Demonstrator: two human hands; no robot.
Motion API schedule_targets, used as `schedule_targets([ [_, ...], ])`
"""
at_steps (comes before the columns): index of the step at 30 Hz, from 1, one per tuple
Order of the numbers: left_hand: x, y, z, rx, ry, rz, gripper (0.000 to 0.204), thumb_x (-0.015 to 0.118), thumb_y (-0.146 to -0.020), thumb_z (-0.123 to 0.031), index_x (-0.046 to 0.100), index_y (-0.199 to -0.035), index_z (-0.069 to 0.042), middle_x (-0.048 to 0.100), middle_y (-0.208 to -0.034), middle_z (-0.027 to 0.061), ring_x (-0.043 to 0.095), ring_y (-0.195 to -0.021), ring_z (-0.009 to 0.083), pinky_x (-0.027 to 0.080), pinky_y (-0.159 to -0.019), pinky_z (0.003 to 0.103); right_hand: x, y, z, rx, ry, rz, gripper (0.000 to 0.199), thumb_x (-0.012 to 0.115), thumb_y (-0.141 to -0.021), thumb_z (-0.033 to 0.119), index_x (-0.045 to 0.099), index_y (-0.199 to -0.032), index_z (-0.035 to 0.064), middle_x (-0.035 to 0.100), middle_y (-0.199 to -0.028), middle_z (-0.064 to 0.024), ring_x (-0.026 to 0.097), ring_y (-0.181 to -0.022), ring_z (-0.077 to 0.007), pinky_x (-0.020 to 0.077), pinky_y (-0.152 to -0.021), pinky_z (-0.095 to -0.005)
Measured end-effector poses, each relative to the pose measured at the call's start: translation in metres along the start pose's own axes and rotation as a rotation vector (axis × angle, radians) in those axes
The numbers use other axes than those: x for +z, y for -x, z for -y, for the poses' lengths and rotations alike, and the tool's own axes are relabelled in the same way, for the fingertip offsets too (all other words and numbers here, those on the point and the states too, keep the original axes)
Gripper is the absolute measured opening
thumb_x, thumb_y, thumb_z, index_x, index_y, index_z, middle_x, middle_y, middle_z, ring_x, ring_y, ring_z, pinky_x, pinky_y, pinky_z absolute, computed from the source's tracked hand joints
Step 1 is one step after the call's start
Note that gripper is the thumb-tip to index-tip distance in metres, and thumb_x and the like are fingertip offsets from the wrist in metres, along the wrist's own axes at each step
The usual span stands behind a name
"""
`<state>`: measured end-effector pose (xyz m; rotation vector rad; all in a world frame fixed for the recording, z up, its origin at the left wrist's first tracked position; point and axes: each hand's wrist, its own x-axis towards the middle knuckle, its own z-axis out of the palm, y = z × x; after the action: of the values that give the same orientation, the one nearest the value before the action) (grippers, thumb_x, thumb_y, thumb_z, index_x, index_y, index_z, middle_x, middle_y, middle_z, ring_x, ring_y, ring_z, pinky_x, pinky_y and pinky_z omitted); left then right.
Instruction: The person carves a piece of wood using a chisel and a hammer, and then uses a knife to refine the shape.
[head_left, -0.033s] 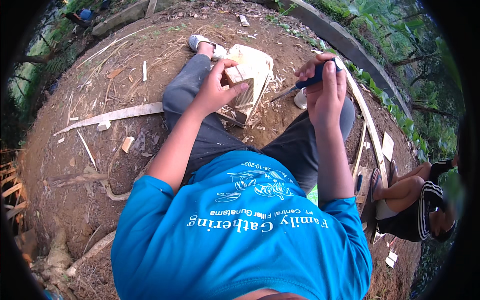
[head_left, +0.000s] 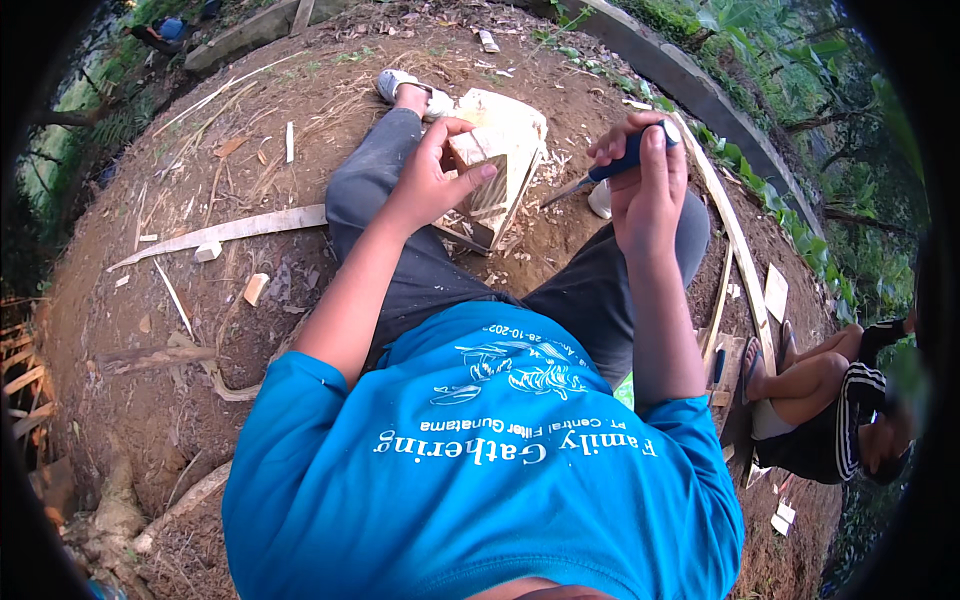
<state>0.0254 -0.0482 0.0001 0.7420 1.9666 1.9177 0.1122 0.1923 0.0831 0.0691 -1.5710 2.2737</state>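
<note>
Down in my lap it's mostly my blue shirt (head_left: 480, 470) and grey trousers (head_left: 420, 270), since I'm sitting on bare dirt with my legs out in front. My left hand (head_left: 432, 180) is wrapped around the near edge of a pale wood piece (head_left: 500, 165), fingers curled over the top, thumb underneath. The piece sits just past my left knee, tilted, resting on the ground among chips and shavings. My right hand (head_left: 645, 185) is fisted tight on a blue-handled chisel (head_left: 600, 172), blade angled down and left toward the wood, the tip just short of it as far as I can tell.

Left of my leg there's a long plank (head_left: 225, 232) lying flat and a few offcuts (head_left: 255, 288) scattered near it. On my right, thin slats (head_left: 735, 250) run along the ground, and another person (head_left: 830, 410) in a striped sleeve sits beside them. Further out my foot in a light sandal (head_left: 395, 85), then a concrete curb (head_left: 700, 90) and greenery beyond.
</note>
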Motion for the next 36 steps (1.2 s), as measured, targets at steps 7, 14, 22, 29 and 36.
schedule_targets([
  [7,-0.001,-0.02,-0.004,0.128,-0.183,-0.233,0.053,0.088,-0.082,-0.027,0.058,-0.118,-0.002,0.068,-0.104,0.0091,0.067,-0.096,0.0161,0.054,-0.084,0.031,-0.037,0.026,-0.034,0.12,-0.046,-0.171,0.021,0.05,-0.11,0.023,0.056,-0.118,0.0046,0.056,-0.089,-0.0042,0.055,-0.082,-0.0126,0.0507,-0.08,-0.0329],
  [14,0.023,-0.046,-0.023,0.108,-0.647,-0.205,0.059,0.093,-0.072,-0.037,0.064,-0.112,-0.005,0.074,-0.099,0.0159,0.073,-0.092,0.0273,0.057,-0.078,0.038,-0.053,0.029,-0.046,0.18,-0.099,-0.267,0.021,0.051,-0.11,0.024,0.056,-0.116,0.0045,0.056,-0.087,-0.0039,0.055,-0.081,-0.0129,0.0502,-0.079,-0.0327],
  [22,0.065,-0.049,-0.002,-0.047,-1.059,0.168,0.065,0.088,-0.076,-0.035,0.058,-0.126,-0.006,0.067,-0.115,0.0169,0.067,-0.107,0.0359,0.055,-0.09,0.044,-0.055,0.034,-0.053,0.21,-0.034,-0.282,0.026,0.056,-0.108,0.029,0.059,-0.116,0.0047,0.059,-0.085,-0.0027,0.057,-0.079,-0.0115,0.048,-0.075,-0.0284],
  [29,0.054,-0.042,0.032,-0.057,-0.819,0.301,0.052,0.085,-0.077,-0.02,0.065,-0.123,-0.006,0.065,-0.121,0.0154,0.063,-0.115,0.0336,0.051,-0.099,0.041,-0.057,0.034,-0.052,0.245,0.011,-0.272,0.026,0.057,-0.107,0.031,0.059,-0.114,0.006,0.06,-0.084,-0.0007,0.057,-0.078,-0.0089,0.0469,-0.071,-0.0261],
  [36,0.034,-0.048,0.055,0.081,-0.839,0.305,0.048,0.08,-0.082,-0.036,0.069,-0.116,-0.005,0.068,-0.11,0.0177,0.064,-0.109,0.0369,0.051,-0.094,0.044,-0.047,0.032,-0.059,0.282,0.12,-0.253,0.024,0.058,-0.107,0.027,0.06,-0.114,0.0046,0.059,-0.083,-0.0005,0.056,-0.077,-0.0102,0.0468,-0.072,-0.0273],
])
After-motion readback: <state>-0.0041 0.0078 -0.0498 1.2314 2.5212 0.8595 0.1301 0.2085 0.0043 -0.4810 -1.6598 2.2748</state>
